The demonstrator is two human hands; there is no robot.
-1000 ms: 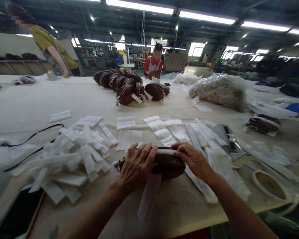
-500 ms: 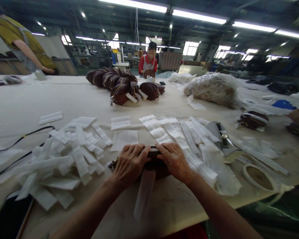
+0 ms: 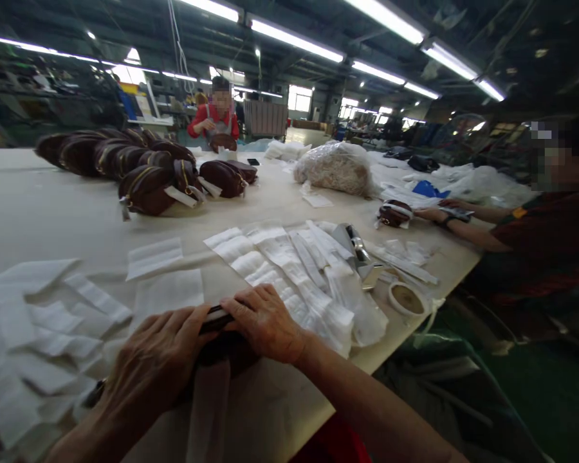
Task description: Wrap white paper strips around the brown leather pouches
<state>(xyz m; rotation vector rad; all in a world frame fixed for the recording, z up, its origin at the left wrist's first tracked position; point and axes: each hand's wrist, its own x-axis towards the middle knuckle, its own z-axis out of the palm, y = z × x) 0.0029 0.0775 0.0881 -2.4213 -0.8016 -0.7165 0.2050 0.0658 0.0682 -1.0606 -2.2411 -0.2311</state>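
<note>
Right at the near side of the off-white tabletop (image 3: 87,225), a dark brown, rounded, leather-like pouch (image 3: 238,357) was gripped from both sides! Its left part was covered by the left hand (image 3: 159,354), the fingers bent over the upper edge and clamped on it. Over on the right, the same edge was clasped by the right hand (image 3: 267,325), thumb and fingers pressed down, with the two sets of fingertips brought close; whether they touched could not be told. And between the hands, a translucent white strip (image 3: 210,405) was left hanging down the pouch's near side!

To the left, a loose heap of white foam-like strips (image 3: 48,341) was spread; just beyond the pouch, two flat white sheets (image 3: 168,286) were laid out. On the right, long white wrinkled strips (image 3: 289,283) were fanned, backed by a grey metal tape dispenser (image 3: 357,247), with a pale ring-shaped roll (image 3: 392,299) set near it.

Farther off, finished-looking brown pouches with gold zips (image 3: 145,190) were bunched together, and a lumpy clear plastic sack (image 3: 335,168) was parked to their right. Across the table, a round brown piece (image 3: 223,143) was held by a co-worker in red (image 3: 200,122), while a small white-banded brown pouch (image 3: 394,213) was seen just beside another co-worker's hand (image 3: 429,215).
</note>
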